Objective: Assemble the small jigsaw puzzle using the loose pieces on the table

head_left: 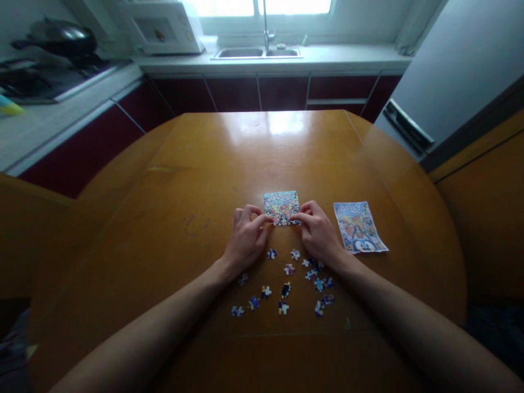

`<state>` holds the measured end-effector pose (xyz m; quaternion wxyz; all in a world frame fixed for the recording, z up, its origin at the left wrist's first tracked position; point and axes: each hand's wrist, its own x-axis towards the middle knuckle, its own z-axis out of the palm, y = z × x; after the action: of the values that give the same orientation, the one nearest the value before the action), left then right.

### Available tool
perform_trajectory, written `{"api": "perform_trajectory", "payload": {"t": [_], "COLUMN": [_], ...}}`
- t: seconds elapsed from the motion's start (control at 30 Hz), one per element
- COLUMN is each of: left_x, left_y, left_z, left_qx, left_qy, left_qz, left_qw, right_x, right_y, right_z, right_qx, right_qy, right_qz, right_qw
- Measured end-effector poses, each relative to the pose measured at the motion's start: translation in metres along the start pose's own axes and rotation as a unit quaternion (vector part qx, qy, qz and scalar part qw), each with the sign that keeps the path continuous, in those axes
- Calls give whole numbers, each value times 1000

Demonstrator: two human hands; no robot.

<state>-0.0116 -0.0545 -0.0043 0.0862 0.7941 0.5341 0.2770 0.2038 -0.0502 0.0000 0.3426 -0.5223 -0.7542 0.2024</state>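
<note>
A partly assembled jigsaw puzzle lies on the wooden table, its lower edge jagged. My left hand has thumb and fingers closed at its lower left corner. On the opposite side, my right hand pinches the lower right corner in the same way. Between my forearms several loose puzzle pieces are scattered, among them a dark one, a pinkish one and a blue one. Some pieces beside my right wrist are partly hidden by it.
A printed picture sheet lies right of my right hand, slightly curled. The round wooden table reaches toward a counter with a sink and a microwave. A stove with a pan is at left, a fridge at right.
</note>
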Motion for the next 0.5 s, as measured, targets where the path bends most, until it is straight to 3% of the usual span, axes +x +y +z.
{"api": "perform_trajectory", "payload": {"t": [0.5], "left_x": [1], "left_y": [0], "left_z": [-2], "left_qx": [21], "left_qy": [-7], "left_qz": [31], "left_qw": [999], "right_x": [-4], "right_y": [-4], "right_z": [0], "right_qx": [-115], "right_qy": [-66], "right_qz": [-73], "right_qw": [989]}}
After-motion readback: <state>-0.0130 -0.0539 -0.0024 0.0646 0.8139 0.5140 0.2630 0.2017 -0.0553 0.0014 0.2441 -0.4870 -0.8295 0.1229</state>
